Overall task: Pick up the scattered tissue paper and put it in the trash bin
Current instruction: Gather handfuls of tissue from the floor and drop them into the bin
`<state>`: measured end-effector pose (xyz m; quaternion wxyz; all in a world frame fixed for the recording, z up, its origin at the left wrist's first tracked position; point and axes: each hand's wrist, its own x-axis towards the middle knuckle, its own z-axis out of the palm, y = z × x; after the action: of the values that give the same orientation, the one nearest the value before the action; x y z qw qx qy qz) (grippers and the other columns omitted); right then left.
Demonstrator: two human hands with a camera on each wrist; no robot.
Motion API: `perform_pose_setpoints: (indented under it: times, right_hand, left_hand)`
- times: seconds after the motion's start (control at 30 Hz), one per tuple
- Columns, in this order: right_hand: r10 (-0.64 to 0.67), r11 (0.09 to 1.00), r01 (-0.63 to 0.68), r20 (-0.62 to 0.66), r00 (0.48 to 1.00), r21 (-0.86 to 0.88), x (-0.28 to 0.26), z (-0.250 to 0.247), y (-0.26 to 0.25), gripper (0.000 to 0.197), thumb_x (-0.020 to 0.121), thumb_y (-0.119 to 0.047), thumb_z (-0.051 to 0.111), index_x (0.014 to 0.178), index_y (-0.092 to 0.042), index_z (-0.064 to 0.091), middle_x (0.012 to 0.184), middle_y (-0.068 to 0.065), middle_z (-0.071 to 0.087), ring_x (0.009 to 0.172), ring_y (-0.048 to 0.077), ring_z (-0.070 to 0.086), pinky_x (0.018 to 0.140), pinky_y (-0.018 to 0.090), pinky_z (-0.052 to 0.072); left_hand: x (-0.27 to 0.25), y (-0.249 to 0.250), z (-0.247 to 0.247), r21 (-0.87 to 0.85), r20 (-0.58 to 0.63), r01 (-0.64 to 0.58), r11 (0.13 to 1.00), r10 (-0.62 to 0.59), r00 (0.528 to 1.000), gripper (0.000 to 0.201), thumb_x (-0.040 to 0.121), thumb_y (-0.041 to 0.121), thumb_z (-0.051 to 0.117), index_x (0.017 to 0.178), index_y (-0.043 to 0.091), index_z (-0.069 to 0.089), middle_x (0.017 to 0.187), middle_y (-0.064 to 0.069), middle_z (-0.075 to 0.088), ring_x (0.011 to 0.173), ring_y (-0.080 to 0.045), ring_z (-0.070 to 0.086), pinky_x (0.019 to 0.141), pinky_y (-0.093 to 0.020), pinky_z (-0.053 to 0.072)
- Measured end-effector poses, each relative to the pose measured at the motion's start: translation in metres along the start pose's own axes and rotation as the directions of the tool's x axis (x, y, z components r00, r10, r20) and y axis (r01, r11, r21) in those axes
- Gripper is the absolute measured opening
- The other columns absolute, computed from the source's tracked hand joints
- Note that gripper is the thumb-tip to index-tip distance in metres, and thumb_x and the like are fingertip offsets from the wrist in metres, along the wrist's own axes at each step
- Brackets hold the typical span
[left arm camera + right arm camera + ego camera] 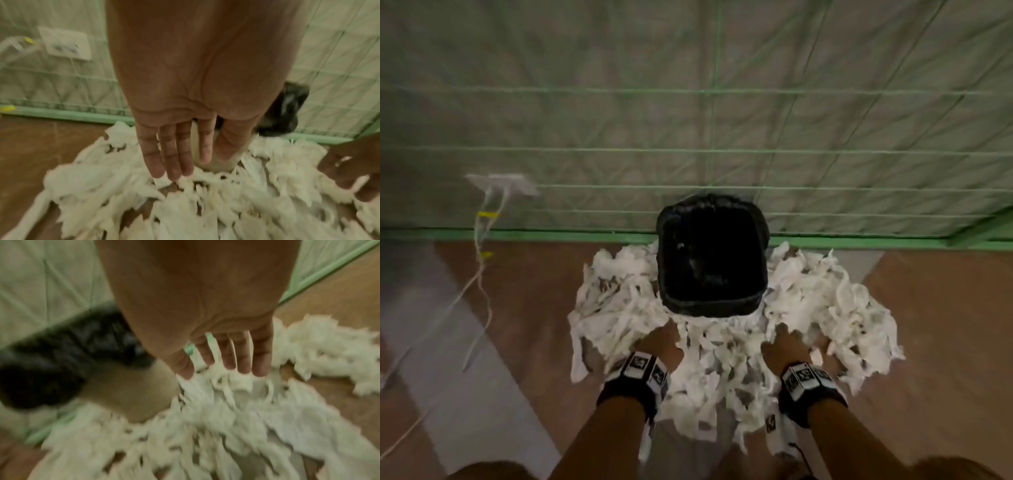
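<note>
The tissue paper (726, 346) lay in a thick white heap on the brown floor (530, 308), wrapped round the trash bin (711, 255) from about three o'clock through six to nine. The bin, lined with a black bag, stood at twelve o'clock against the green-taped wall (688, 102). We had our left hand (661, 344) down on the heap at seven o'clock of the bin, fingers (174, 155) straight and relaxed, tips touching the paper, grasping nothing. Our right hand (789, 346) was at five o'clock, likewise released, its fingertips (242, 360) spread and brushing the shreds. At ten o'clock a white wall socket (503, 183) held white cables (482, 260) trailing down to the floor.
</note>
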<state>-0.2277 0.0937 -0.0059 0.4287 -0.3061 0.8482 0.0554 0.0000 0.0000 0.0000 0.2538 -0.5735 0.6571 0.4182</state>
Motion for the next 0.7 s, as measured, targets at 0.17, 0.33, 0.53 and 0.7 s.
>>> perform_pose_setpoints:
  times: [0.17,0.33,0.53,0.7]
  right_hand:
    - [-0.069,0.997,0.075,-0.177,0.982,0.031,0.072,0.100,0.012,0.059,0.097,-0.036,0.043,0.150,-0.027,0.018,0.156,0.017,0.011,0.138,0.040,0.028,0.105,0.048,0.041]
    - [-0.249,0.955,0.171,-0.342,0.906,-0.243,0.109,0.134,0.019,0.036,0.094,-0.028,0.042,0.130,-0.024,0.039,0.136,0.013,0.039,0.118,0.034,0.043,0.088,0.047,0.049]
    - [-0.249,0.965,0.168,-0.501,0.829,-0.201,0.096,0.144,0.025,0.019,0.096,-0.025,0.042,0.108,-0.016,0.054,0.106,0.009,0.058,0.095,0.034,0.057,0.087,0.045,0.038]
    - [-0.204,0.976,0.119,-0.585,0.785,-0.181,0.089,0.134,0.021,0.036,0.101,-0.038,0.033,0.098,-0.015,0.061,0.095,0.006,0.066,0.096,0.032,0.057,0.085,0.045,0.035]
  left_hand:
    - [0.080,-0.029,0.078,0.216,-0.150,0.033,0.976,0.000,0.989,0.068,0.090,0.039,0.053,0.150,0.029,0.022,0.163,0.004,0.002,0.145,-0.033,0.020,0.115,-0.051,0.025]
    - [0.123,-0.043,0.120,0.228,-0.341,0.018,0.973,0.062,0.938,0.066,0.096,0.036,0.050,0.149,0.015,0.018,0.159,-0.012,0.015,0.136,-0.034,0.036,0.106,-0.044,0.040]
    - [0.126,-0.061,0.144,0.090,-0.614,-0.195,0.977,0.209,0.761,0.031,0.094,0.010,0.050,0.125,0.008,0.050,0.142,-0.015,0.041,0.113,-0.039,0.051,0.087,-0.045,0.050]
    - [0.118,-0.066,0.139,-0.065,-0.573,-0.256,0.965,0.174,0.801,0.051,0.092,0.042,0.042,0.136,0.015,0.039,0.134,-0.008,0.040,0.119,-0.030,0.043,0.099,-0.045,0.043]
